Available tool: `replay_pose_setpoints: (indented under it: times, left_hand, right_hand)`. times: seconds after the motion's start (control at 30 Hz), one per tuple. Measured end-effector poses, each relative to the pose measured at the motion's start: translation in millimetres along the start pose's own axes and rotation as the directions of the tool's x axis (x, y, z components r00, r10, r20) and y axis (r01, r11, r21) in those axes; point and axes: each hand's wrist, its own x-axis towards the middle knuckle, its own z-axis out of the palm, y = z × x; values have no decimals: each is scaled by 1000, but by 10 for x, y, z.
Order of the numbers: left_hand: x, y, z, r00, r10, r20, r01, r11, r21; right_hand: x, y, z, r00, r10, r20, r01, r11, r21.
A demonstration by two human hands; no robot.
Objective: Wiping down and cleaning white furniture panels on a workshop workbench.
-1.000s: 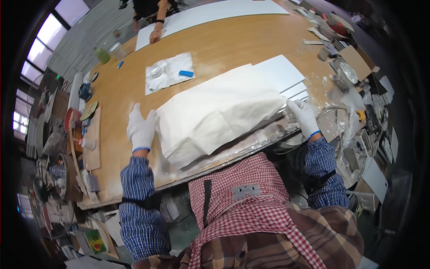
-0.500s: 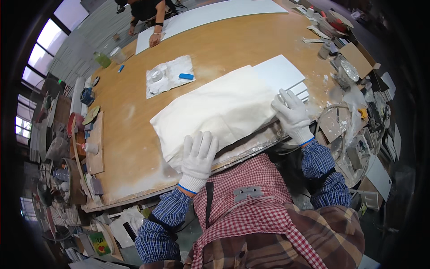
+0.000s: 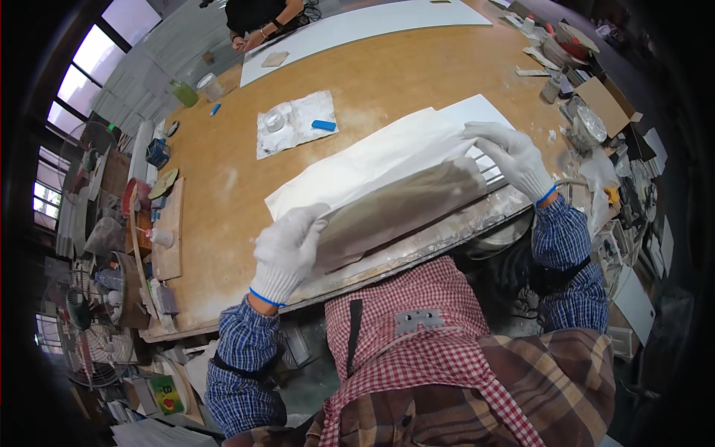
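Sheet [image 3: 365, 165]: partly raised, over stacked white boards [image 3: 484, 112]
Left hand [image 3: 287, 244]: fingers pinching it
Right hand [image 3: 515, 158]: fingers pinching it

Strong light glares from the windows [image 3: 86, 74], washed nearly white, far left of the left fingers [image 3: 307, 214]. Beyond the fingers, the table [image 3: 231, 212] is evenly lit. Between left and right fingers [image 3: 488, 134], the pale sheet [image 3: 357, 167] is bright on top, its near face in brownish shadow. Well outward from the fingers on either side, fisheye distortion bends shapes, detail softens and the corners fall to black.
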Motion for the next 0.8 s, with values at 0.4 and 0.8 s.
replay_pose_setpoints:
  times: [0.4,0.8]
  left_hand:
    - [775,81,-716,986,-145,-86,140,988,-60]
    - [1290,388,-1228,986,-85,-144,-19,798,-602]
  right_hand:
    - [478,-453,-49,974,90,-210,-70,993,99]
    - [782,-825,-284,995,-100,19,63,756,652]
